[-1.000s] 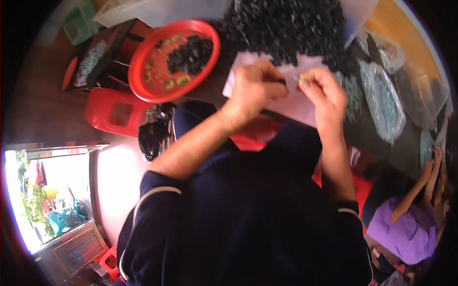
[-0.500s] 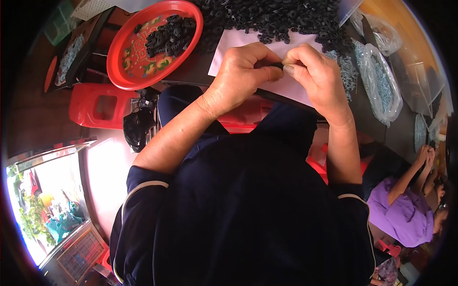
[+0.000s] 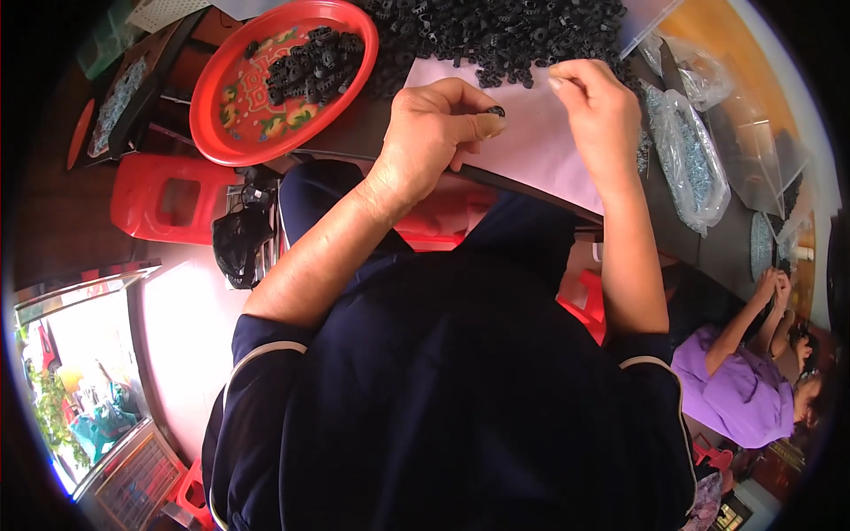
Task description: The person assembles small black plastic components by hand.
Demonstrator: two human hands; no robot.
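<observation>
My left hand (image 3: 434, 128) is closed, pinching a small black plastic part (image 3: 498, 111) between thumb and fingertips above a pale pink sheet (image 3: 540, 146). Apart from it, my right hand (image 3: 600, 106) is raised over the sheet's right side, thumb and index finger pressed together. Whether anything sits in that pinch is too small to tell. Just beyond both hands spreads a heap of similar black plastic parts (image 3: 513, 35). At the far left, a round red tray (image 3: 205, 115) with a printed flower pattern holds more black parts (image 3: 317, 66).
Right of the sheet lie a clear plastic bag (image 3: 695, 164) of small blue-grey pieces and loose pieces (image 3: 644, 146). A red stool (image 3: 168, 196) stands at left beside a black bag (image 3: 242, 248). A person in purple (image 3: 735, 385) sits at the right, hands (image 3: 773, 288) together.
My right hand has come away from the black part and moved up and right. The left hand keeps the part, shifted slightly left.
</observation>
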